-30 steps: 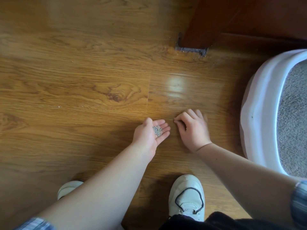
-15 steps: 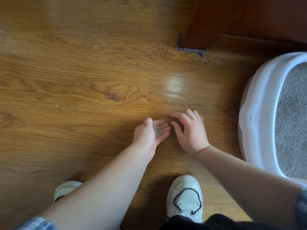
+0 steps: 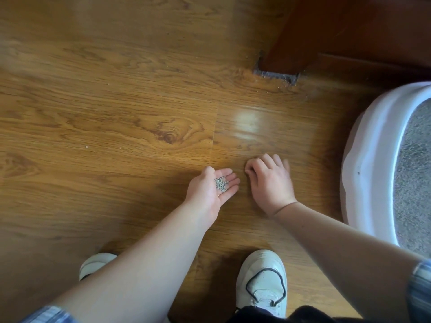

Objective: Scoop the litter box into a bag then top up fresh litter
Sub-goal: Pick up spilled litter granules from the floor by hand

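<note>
I see the litter box point(image 3: 363, 159) cut off at the frame edge, with only part of its white rim and grey fill showing, and no bag in view. Beside the box the right hand point(image 3: 270, 180) sits knuckles-up on the wood floor point(image 3: 93, 113), fingers curled, I judge to pick up strays; I cannot tell whether it pinches a grain. Beyond it from the box, the left hand point(image 3: 210, 190) lies palm-up, fingers straight, a tray for the spilled litter granules point(image 3: 221, 183).

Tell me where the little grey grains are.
Head view, centre: the grains sit in the upturned left hand, just left of the right hand.
</note>
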The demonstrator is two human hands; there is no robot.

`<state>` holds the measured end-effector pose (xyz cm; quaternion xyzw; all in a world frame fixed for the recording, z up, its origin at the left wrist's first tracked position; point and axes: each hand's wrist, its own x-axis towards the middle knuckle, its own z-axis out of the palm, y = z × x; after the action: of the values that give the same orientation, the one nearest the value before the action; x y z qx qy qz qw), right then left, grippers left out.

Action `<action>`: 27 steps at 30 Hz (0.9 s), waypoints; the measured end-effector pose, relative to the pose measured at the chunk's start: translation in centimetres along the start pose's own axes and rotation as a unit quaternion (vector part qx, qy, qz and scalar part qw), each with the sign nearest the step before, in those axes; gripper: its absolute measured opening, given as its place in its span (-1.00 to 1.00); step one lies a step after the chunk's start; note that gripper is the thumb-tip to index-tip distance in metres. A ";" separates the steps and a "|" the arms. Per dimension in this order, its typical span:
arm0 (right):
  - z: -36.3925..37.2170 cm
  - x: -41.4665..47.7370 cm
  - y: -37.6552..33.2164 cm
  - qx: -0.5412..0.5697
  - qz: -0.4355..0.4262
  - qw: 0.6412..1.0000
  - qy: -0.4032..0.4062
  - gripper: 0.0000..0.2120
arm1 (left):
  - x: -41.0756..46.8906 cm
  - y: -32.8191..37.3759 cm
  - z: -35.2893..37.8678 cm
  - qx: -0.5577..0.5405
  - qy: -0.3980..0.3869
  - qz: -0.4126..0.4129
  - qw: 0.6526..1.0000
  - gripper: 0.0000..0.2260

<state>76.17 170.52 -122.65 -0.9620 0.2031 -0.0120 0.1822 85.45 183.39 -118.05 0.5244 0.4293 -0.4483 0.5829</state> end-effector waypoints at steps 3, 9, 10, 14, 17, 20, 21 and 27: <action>-0.7 -0.4 -2.2 0.059 -0.039 0.997 -0.005 -0.88 | 0.0 0.1 -0.1 -0.003 -0.010 0.002 1.000 -0.63; -1.9 0.1 -4.1 0.070 -0.078 0.994 -0.034 -0.79 | 0.9 1.3 0.3 -0.037 -0.044 -0.016 0.998 -0.57; -2.2 0.5 -3.9 0.070 -0.072 0.994 -0.034 -0.80 | 1.0 1.7 0.6 -0.046 -0.047 -0.020 0.998 -0.57; -4.2 2.6 -4.3 0.073 -0.053 0.995 -0.047 -0.82 | 0.2 3.8 1.5 -0.081 -0.062 -0.030 0.994 -0.60; -7.8 3.9 -6.3 0.054 -0.060 0.994 -0.071 -0.72 | -2.1 6.3 1.7 -0.109 -0.064 -0.033 0.991 -0.61; -12.8 5.1 -9.4 0.032 -0.050 0.990 -0.129 -0.63 | -6.3 9.1 0.9 -0.166 -0.064 -0.026 0.984 -0.63; -14.5 5.4 -10.6 0.030 -0.044 0.988 -0.145 -0.62 | -8.2 9.8 0.5 -0.176 -0.059 -0.024 0.982 -0.63; -26.7 6.3 -19.4 0.024 -0.018 0.976 -0.218 -0.56 | -23.4 15.1 -2.3 -0.226 -0.030 -0.005 0.974 -0.66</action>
<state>86.82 175.34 -91.12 -0.9404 0.1406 0.1898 0.2445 94.72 188.07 -92.11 0.3635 0.5041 -0.3584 0.6966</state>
